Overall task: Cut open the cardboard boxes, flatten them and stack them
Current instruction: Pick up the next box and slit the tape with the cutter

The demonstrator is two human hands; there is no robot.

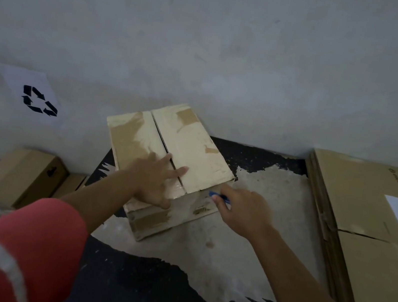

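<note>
On the floor (248, 212) near the far wall sits the cardboard box (192, 149), probably light, stiff and slick where taped; best steadied on its flaps. Left hand (154, 183) presses flat on the top, fingers (176, 172) spread apart. Right hand (243, 212) has fingers closed around a blue cutter (219, 196) at the near-right edge.

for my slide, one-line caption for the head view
Left hand steadies a taped box while the right hand holds a blue cutter at its edge.
</note>
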